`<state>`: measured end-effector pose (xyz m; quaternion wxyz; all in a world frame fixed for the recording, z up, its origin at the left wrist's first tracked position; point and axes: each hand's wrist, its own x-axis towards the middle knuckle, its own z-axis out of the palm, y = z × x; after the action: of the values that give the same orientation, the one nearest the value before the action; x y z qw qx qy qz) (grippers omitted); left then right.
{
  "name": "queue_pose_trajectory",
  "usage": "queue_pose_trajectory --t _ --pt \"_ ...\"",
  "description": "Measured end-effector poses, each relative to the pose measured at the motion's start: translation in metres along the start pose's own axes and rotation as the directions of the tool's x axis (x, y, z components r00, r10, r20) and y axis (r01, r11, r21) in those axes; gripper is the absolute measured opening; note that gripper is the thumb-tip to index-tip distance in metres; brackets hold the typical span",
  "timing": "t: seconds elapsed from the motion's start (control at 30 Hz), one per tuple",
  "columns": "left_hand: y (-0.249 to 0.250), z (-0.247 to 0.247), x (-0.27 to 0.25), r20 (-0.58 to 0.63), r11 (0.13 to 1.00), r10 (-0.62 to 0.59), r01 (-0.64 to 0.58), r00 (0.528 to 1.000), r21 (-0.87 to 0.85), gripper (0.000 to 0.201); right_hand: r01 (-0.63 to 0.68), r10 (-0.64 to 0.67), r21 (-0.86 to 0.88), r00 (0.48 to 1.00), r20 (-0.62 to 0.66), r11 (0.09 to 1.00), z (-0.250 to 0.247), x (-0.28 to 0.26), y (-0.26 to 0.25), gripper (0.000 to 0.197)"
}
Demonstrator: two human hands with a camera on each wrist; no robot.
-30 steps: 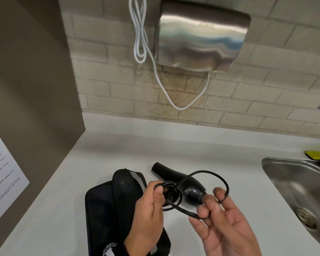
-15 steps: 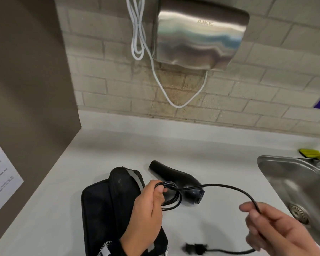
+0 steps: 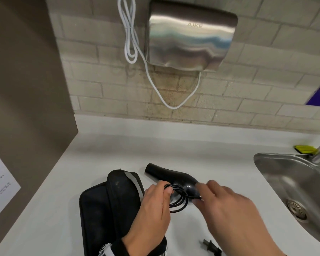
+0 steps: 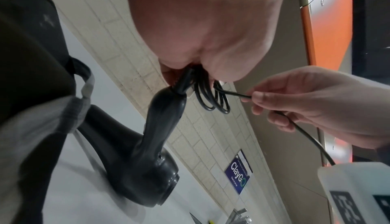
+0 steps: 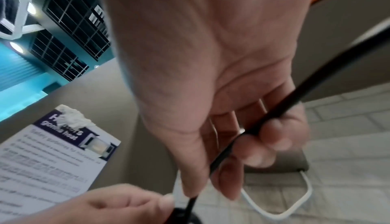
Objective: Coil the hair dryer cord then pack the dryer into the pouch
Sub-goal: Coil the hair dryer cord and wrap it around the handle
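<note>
A black hair dryer (image 3: 171, 177) lies on the white counter (image 3: 174, 150), nozzle pointing back left. My left hand (image 3: 155, 206) pinches several loops of its black cord (image 3: 179, 200) beside the dryer's handle end (image 4: 166, 107). My right hand (image 3: 227, 209), blurred, pinches the loose run of cord (image 5: 249, 137) just right of the coil (image 4: 213, 101). The plug (image 3: 211, 246) lies on the counter near the front edge. A black pouch (image 3: 107, 215) lies flat to the left, partly under my left forearm.
A steel sink (image 3: 294, 183) with a tap is set into the counter at right, a yellow sponge (image 3: 304, 149) behind it. A steel hand dryer (image 3: 190, 36) with a white cable (image 3: 131, 41) hangs on the brick wall. A brown side panel (image 3: 26, 108) stands at left.
My right hand has swung back from the far right to the coil, bringing another stretch of cord to my left hand. The coil in my left hand has more loops.
</note>
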<state>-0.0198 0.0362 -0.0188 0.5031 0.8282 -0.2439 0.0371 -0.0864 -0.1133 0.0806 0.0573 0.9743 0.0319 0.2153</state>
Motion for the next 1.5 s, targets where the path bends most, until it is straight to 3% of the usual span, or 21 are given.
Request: queue_pose_trajectory --t 0.07,0.17,0.2,0.23,0.3,0.43,0.57,0.63,0.7,0.8,0.9,1.03,1.17,1.23,1.33,1.5 --pt "0.001 0.002 0.001 0.01 1.0 -0.004 0.004 1.0 0.021 0.044 0.125 -0.124 -0.048 0.992 0.037 0.991 0.01 0.002 -0.008 0.014" --pt "0.0 0.003 0.003 0.017 1.0 -0.007 0.007 1.0 -0.001 0.037 0.182 -0.192 0.077 0.968 0.16 0.98 0.022 0.001 -0.018 0.028" --pt "0.0 0.003 0.003 0.021 1.0 -0.011 0.011 1.0 -0.01 0.034 0.208 -0.228 0.134 0.961 0.154 0.969 0.025 0.002 -0.02 0.021" --pt "-0.001 0.003 0.003 0.023 1.0 -0.007 0.007 1.0 -0.014 0.03 0.209 -0.243 0.207 0.957 0.157 0.956 0.025 0.002 -0.021 0.008" --pt "-0.003 0.0 0.003 0.029 0.999 0.013 -0.012 1.0 -0.032 0.03 0.122 -0.209 0.406 0.962 0.177 0.906 0.026 0.005 -0.018 0.018" --pt "-0.005 -0.003 0.0 0.051 0.989 0.038 -0.03 0.998 -0.144 0.035 -0.063 -0.102 0.788 0.982 0.158 0.613 0.017 0.016 -0.014 0.018" --pt "-0.004 -0.006 -0.003 0.024 0.975 0.072 -0.066 0.997 -0.212 0.048 -0.19 -0.027 0.901 0.976 0.217 0.39 0.014 0.027 -0.014 0.034" --pt "-0.005 -0.009 -0.003 0.022 0.975 0.113 -0.107 0.993 -0.196 0.053 -0.222 -0.02 0.917 0.97 0.242 0.331 0.016 0.028 -0.014 0.036" --pt "-0.005 -0.011 -0.001 0.039 0.981 0.116 -0.109 0.992 -0.159 0.045 -0.239 -0.012 0.928 0.967 0.253 0.286 0.019 0.029 -0.015 0.033" --pt "-0.005 -0.009 0.0 0.039 0.989 0.113 -0.108 0.993 -0.102 0.028 -0.234 0.05 0.924 0.972 0.23 0.302 0.025 0.029 -0.015 0.025" --pt "-0.008 -0.009 -0.002 0.037 0.988 0.13 -0.126 0.991 -0.092 0.026 -0.226 0.149 0.911 0.971 0.185 0.345 0.037 0.027 -0.012 0.017" --pt "-0.011 -0.009 -0.002 0.041 0.986 0.137 -0.132 0.99 -0.105 0.029 -0.28 0.22 0.938 0.947 0.234 0.205 0.049 0.022 -0.016 0.011" --pt "-0.011 -0.011 -0.004 0.022 0.983 0.126 -0.122 0.992 -0.135 0.036 -0.236 0.255 0.957 0.948 0.189 0.167 0.053 0.013 -0.021 0.013" --pt "-0.011 -0.013 -0.003 0.0 0.982 0.112 -0.111 0.994 -0.15 0.032 -0.22 0.221 0.961 0.958 0.181 0.169 0.054 0.007 -0.022 0.015" --pt "-0.011 -0.015 -0.001 -0.005 0.985 0.101 -0.101 0.995 -0.14 0.031 -0.263 0.106 0.934 0.964 0.244 0.243 0.057 0.0 -0.021 0.02" --pt "-0.007 -0.015 -0.002 0.005 0.979 0.046 -0.044 0.999 -0.198 0.032 -0.322 0.046 0.934 0.947 0.319 0.156 0.052 0.003 -0.013 0.019"
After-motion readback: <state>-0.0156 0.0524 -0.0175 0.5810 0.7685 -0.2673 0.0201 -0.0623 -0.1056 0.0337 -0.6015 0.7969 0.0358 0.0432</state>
